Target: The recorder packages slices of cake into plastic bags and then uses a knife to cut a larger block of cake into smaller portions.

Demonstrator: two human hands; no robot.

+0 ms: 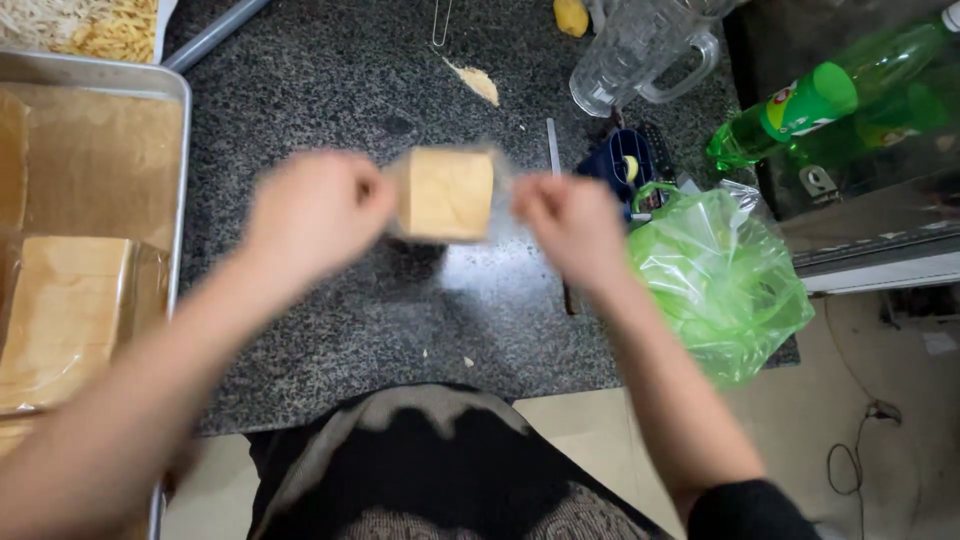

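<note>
Gripping a pale tan, clear-wrapped block [446, 193] between them, left hand [315, 215] and right hand [572, 225] blur.

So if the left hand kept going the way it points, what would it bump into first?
The left hand points rightward at the tan block in clear wrap that it already grips, so that comes first. Beyond it sits the right hand. Motion blur makes depth uncertain.

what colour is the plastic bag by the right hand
Translucent bright green plastic bag, crumpled on the speckled granite counter's edge; head view.
</note>
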